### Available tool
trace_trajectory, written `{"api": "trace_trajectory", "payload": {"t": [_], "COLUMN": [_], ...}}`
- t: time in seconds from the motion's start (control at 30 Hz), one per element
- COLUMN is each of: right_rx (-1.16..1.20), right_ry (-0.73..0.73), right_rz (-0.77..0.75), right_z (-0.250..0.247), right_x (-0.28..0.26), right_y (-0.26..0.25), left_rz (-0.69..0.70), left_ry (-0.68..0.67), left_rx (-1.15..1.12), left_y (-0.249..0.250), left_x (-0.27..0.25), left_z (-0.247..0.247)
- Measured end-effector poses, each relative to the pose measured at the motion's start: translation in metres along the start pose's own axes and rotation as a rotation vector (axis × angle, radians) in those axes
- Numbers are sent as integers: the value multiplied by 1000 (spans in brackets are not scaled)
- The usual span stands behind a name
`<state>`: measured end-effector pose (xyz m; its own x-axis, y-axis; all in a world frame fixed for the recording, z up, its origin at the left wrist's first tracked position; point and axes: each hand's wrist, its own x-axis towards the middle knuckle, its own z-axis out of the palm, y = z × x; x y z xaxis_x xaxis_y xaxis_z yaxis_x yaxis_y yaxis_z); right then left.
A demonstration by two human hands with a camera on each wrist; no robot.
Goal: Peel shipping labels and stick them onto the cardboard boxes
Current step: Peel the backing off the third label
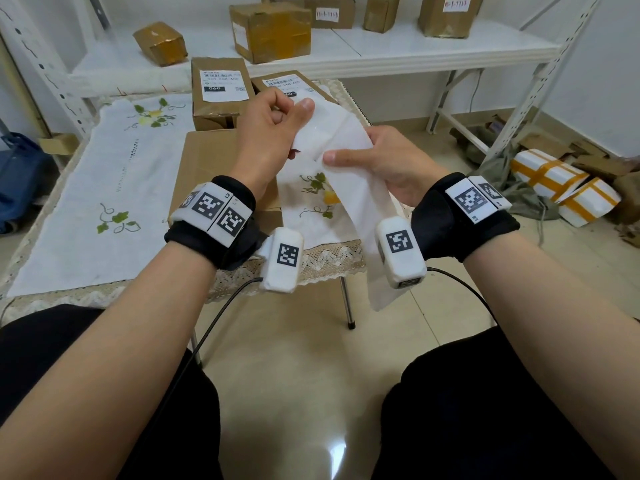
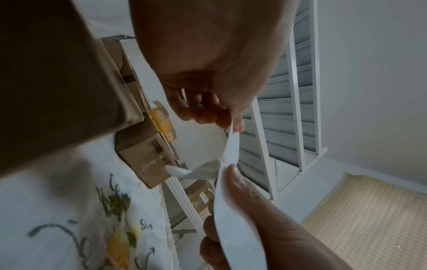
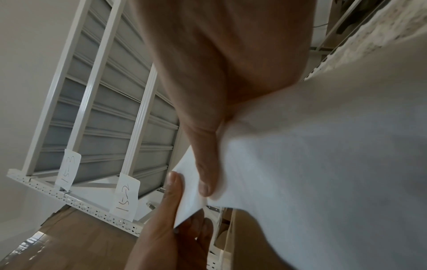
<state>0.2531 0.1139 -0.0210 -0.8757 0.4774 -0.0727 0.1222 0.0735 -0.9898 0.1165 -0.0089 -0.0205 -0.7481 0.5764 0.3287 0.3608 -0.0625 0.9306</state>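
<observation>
A long white label strip [image 1: 349,147] hangs between both hands above the table's front edge, its tail [image 1: 379,292] dangling past the cloth. My left hand [image 1: 298,108] pinches the strip's upper corner between thumb and fingers [image 2: 208,115]. My right hand [image 1: 341,156] grips the strip lower down, thumb [image 3: 205,175] on top and the other fingers underneath. In the left wrist view a flap of the strip [image 2: 196,170] curls away sideways between the two hands. A plain cardboard box [image 1: 207,164] lies on the table under my left wrist. Two labelled boxes [image 1: 220,90] [image 1: 294,83] stand behind it.
The table carries a white embroidered cloth [image 1: 104,174]. A white shelf [image 1: 415,43] behind holds several taped cardboard boxes. White parcels with orange tape [image 1: 561,185] and scrap cardboard lie on the floor at the right. A blue bag [image 1: 17,174] sits at the left.
</observation>
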Motion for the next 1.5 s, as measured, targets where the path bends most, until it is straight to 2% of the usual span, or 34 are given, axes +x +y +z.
{"api": "trace_trajectory", "payload": {"t": [0.3,0.93,1.0,1.13,1.2,1.33,1.5], "right_rx": [-95,-614,-578,-249,-180,-175,-238], "right_ry": [-14,103,80,17,3,-4,-25], "right_rz": [40,-12,4,90,109,94,39], "right_z": [1,1,0,-1,-1,0,2], "right_x": [-2,-1,-3,-7,-6,-5,-7], "right_y": [-2,-2,-4,-5,-4,-3,-6], "left_rz": [50,92,105,152,179,213,216], "left_ry": [-31,-71,-54,-51,-86,-158,-153], "left_rx": [28,170,188,214,224,246,259], "left_y": [3,8,9,11,14,14,14], "left_x": [2,0,0,0,-1,-4,-3], "left_z": [-10,-10,-7,-6,-6,-4,-8]}}
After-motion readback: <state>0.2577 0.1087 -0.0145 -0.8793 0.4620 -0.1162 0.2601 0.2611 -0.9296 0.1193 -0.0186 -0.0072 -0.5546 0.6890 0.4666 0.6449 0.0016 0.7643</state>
